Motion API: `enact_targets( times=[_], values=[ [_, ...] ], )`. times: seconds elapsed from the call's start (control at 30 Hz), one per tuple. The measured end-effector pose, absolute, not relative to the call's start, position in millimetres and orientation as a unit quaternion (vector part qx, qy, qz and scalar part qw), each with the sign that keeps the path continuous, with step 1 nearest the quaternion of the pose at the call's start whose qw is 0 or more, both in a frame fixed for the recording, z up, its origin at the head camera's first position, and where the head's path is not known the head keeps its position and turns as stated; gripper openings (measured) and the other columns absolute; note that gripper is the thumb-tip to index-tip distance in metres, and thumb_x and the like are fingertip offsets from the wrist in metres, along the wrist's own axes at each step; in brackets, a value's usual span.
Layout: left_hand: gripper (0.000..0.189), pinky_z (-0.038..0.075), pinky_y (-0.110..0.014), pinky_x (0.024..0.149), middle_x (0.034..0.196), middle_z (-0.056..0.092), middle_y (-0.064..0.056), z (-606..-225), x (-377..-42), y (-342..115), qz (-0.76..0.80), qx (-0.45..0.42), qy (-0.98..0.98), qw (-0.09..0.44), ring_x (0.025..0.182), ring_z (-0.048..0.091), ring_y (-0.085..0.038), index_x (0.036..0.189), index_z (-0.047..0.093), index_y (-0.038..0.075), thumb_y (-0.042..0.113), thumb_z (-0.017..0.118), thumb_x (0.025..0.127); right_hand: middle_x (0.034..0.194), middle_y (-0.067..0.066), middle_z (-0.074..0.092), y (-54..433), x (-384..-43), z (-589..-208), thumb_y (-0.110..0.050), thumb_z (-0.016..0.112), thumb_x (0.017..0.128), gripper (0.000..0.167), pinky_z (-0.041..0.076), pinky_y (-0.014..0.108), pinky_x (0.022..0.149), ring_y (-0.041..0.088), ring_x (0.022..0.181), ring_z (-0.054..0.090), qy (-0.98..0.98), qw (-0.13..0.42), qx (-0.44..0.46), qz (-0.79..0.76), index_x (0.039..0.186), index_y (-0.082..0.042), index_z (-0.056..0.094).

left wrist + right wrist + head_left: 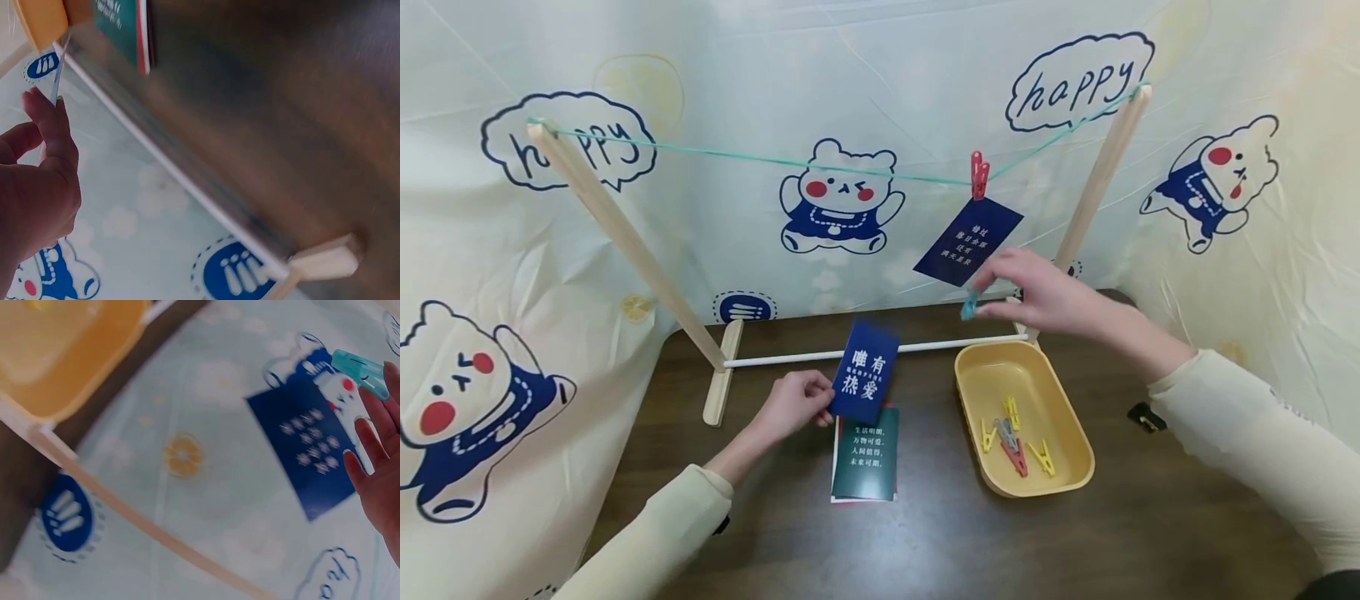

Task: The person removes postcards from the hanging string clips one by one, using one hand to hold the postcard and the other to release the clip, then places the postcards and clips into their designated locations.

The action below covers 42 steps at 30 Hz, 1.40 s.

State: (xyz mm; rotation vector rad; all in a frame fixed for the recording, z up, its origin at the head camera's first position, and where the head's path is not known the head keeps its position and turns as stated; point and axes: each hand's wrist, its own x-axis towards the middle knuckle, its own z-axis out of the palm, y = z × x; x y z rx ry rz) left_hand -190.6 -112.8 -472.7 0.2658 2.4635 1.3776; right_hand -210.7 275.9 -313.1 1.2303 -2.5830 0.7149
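A blue card (865, 375) with white writing is pinched at its left edge by my left hand (793, 406), above a small stack topped by a green card (868, 458). In the left wrist view that blue card shows nearly edge-on. My right hand (1033, 292) pinches a teal clothespin (970, 305) between thumb and fingertips; the right wrist view shows the clothespin (360, 372) too. Just behind this hand, another dark blue card (967, 242) hangs from the green string (737, 156), held by a red clothespin (979, 175).
Two wooden posts (625, 242) carry the string, and a white rod (790, 358) joins their feet. A yellow tray (1075, 417) with several clothespins stands on the brown table (760, 517), right of the card stack. A small black object (1147, 417) lies at the right. Printed cloth hangs behind.
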Motion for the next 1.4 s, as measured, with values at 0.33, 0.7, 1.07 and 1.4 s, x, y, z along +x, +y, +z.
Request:
enact_targets(
  times=[0.33, 0.7, 1.07, 1.4],
  values=[
    [0.012, 0.064, -0.04, 0.066, 0.075, 0.072, -0.013, -505, -170, -114, 0.49, 0.038, 0.834, 0.253, 0.061, 0.074, -0.02, 0.099, 0.065, -0.006, 0.004, 0.062, 0.103, 0.103, -0.005, 0.072, 302, -193, -380, -0.023, 0.077, 0.096, 0.018, 0.056, 0.046, 0.094, 0.018, 0.097, 0.065, -0.912, -0.06, 0.317, 0.253, 0.11, -0.012, 0.074],
    [0.016, 0.059, -0.03, 0.052, 0.065, 0.067, -0.01, -518, -154, -115, 0.422, 0.045, 0.862, 0.278, 0.05, 0.068, -0.015, 0.087, 0.064, -0.001, 0.006, 0.066, 0.101, 0.075, -0.009, 0.057, 325, -185, -441, -0.021, 0.074, 0.098, 0.01, 0.044, 0.023, 0.06, 0.005, 0.068, 0.051, -0.9, -0.219, 0.297, 0.231, 0.098, -0.012, 0.072],
    [0.023, 0.057, -0.025, 0.049, 0.063, 0.068, -0.008, -518, -150, -117, 0.393, 0.064, 0.847, 0.351, 0.049, 0.064, -0.01, 0.078, 0.065, 0.0, 0.006, 0.068, 0.1, 0.069, -0.008, 0.054, 328, -177, -450, -0.027, 0.076, 0.096, 0.022, 0.041, 0.022, 0.056, 0.005, 0.06, 0.046, -0.924, -0.241, 0.278, 0.107, 0.079, -0.014, 0.069],
    [0.026, 0.058, -0.028, 0.05, 0.061, 0.069, -0.008, -518, -147, -117, 0.38, 0.083, 0.85, 0.356, 0.048, 0.065, -0.01, 0.074, 0.067, 0.0, 0.009, 0.071, 0.098, 0.063, -0.008, 0.049, 332, -176, -461, -0.029, 0.074, 0.096, 0.031, 0.036, 0.022, 0.052, 0.006, 0.055, 0.044, -0.932, -0.251, 0.249, 0.076, 0.071, -0.016, 0.062]
  ],
)
